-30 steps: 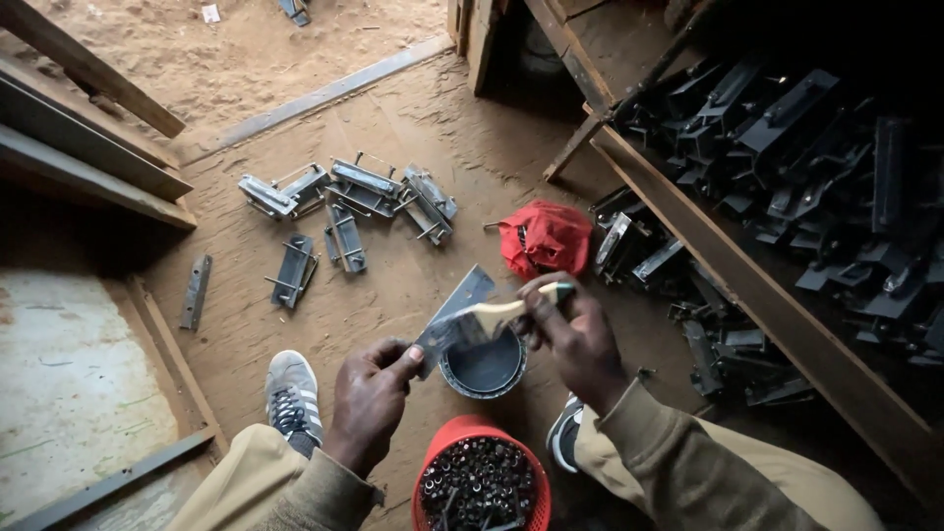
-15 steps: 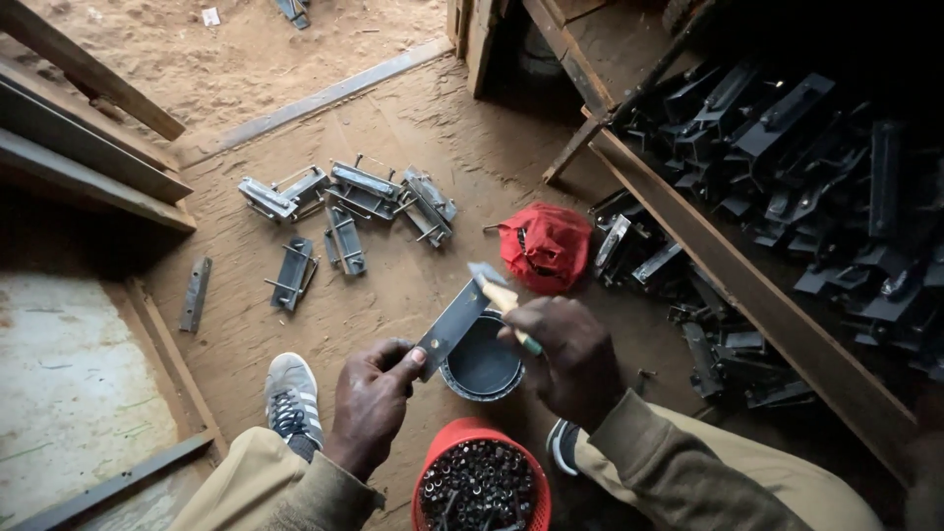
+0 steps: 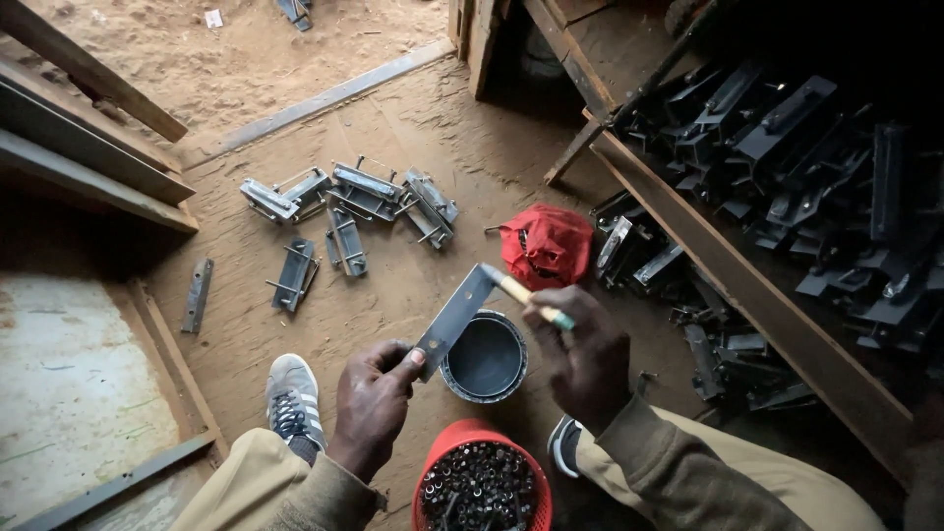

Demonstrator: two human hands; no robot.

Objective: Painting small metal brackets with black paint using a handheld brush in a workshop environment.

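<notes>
My left hand (image 3: 372, 405) grips the lower end of a flat grey metal plate (image 3: 455, 317), which slants up and to the right over a round tin of dark paint (image 3: 484, 356). My right hand (image 3: 582, 352) holds a paintbrush (image 3: 526, 297) with a pale wooden handle, and its bristle end rests against the upper tip of the plate. Between my knees stands a red bowl (image 3: 480, 488) filled with small dark metal pieces.
Several grey metal brackets (image 3: 346, 202) lie on the sandy floor ahead, one flat strip (image 3: 197, 295) further left. A red cloth bag (image 3: 547, 246) sits beside the tin. A long wooden box (image 3: 777, 305) on the right holds many dark painted parts (image 3: 787, 157). My grey shoe (image 3: 292, 398) rests at lower left.
The brush has swung from lying across the plate to pointing at its upper tip. My right hand has rolled over it. The plate stays tilted over the tin.
</notes>
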